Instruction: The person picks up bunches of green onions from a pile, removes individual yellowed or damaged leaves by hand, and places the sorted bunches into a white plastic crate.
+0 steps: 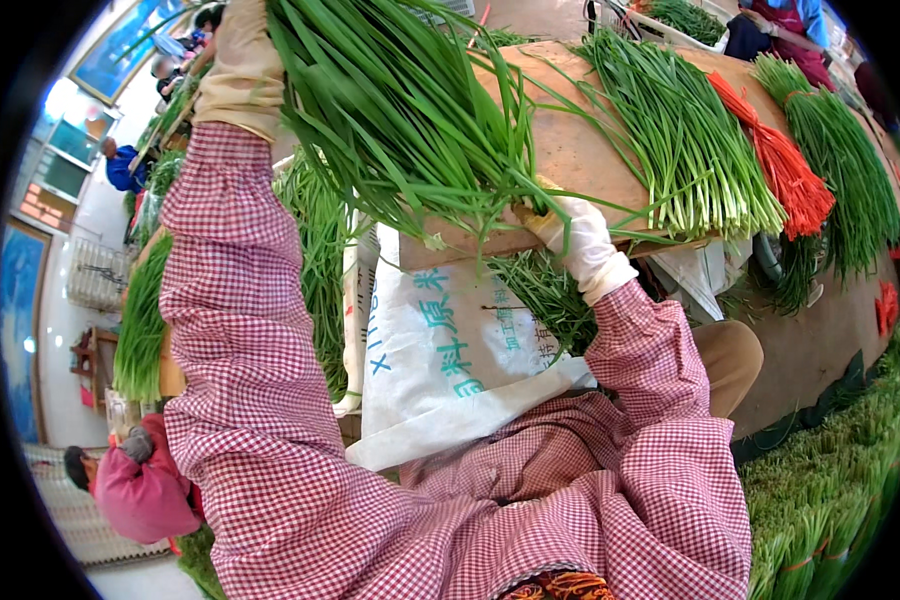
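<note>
A big loose bunch of garlic chives [400, 110] hangs at the far left of the board, its leaf tips drooping toward me. My left hand [240, 70], in a pale glove, is raised against the bunch's far left side and carries it; the fingers are largely hidden. My right hand [575, 235], in a white and yellowish glove, is closed on a few leaf tips at the board's near edge. To its right, a sorted bundle of chives [675, 140] lies on the wooden board [560, 130], with pale stem ends toward me.
Red ties [775, 160] lie between that bundle and another tied bundle [830, 160]. A white printed sack [450, 350] covers my lap beside a white crate [355, 300] of loose greens. Many bundles [840, 480] fill the lower right. Co-workers [145, 480] sit at the left.
</note>
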The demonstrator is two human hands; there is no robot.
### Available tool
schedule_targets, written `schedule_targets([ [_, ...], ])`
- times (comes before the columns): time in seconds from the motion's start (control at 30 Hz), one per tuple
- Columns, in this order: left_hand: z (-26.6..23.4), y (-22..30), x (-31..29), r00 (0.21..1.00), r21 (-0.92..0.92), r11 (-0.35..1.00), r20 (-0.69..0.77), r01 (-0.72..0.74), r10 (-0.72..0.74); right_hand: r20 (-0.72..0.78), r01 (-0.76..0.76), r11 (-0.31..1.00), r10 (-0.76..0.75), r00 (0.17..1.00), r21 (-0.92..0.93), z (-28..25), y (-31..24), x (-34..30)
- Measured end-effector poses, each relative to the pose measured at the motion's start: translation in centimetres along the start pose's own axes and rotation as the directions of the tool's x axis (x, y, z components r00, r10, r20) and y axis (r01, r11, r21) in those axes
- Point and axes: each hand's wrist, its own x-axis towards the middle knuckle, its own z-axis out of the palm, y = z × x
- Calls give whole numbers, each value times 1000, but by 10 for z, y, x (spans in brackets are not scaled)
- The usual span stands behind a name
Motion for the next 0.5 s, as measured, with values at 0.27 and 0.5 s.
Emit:
schedule_targets([
  [0.27,42,26,-69,904,580,770,-128,-265,408,-134,137,962,-108,985,236,15,-2,-75],
  [0.5,-31,61,-7,970,193,963,-121,-186,212,586,-43,772,516,625,-634,12,39,-126],
])
